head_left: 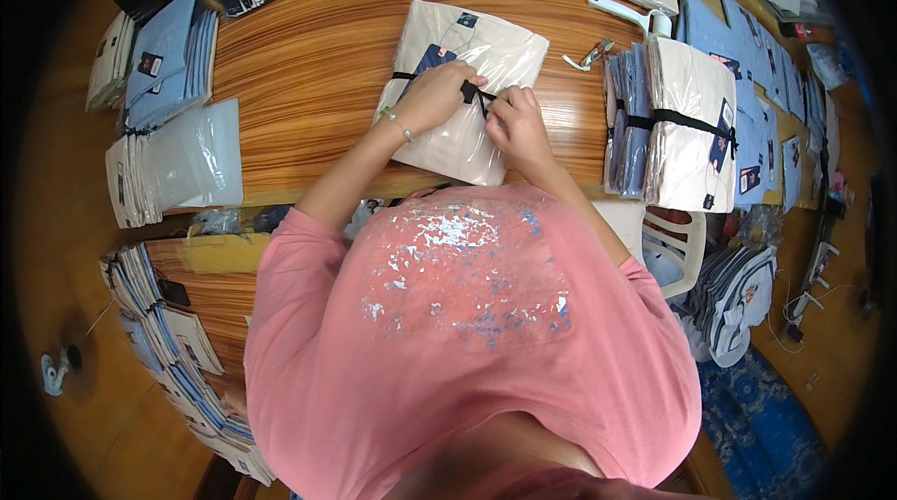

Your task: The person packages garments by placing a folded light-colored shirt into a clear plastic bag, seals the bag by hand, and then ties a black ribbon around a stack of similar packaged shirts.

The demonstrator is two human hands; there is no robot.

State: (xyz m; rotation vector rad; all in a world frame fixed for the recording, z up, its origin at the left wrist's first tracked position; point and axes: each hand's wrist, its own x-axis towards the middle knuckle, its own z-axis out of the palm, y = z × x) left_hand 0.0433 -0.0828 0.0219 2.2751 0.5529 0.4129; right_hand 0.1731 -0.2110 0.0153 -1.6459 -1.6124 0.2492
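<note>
A stack of cream folded garments (453, 147) in clear plastic lies on the wooden table in front of me. Around its middle runs a black fabric strap (404, 76). My left hand (437, 98) rests on the stack, its fingers closed on the strap near the centre. Just to its right, my right hand (519, 131) pinches the strap's other end with curled fingers. Between the two hands the strap crosses itself, but the exact form of the knot is too small to tell. A navy hang tag (434, 58) shows through the plastic, partly behind my left hand.
At right stands a bundle of bagged garments (687, 89) bound with black strap. Scissors (598, 53) and a white-handled tool (619, 8) lie beyond it. Blue bagged garments (166, 56) and clear plastic bags (201, 154) sit at left. A white chair (691, 252) is near my right side.
</note>
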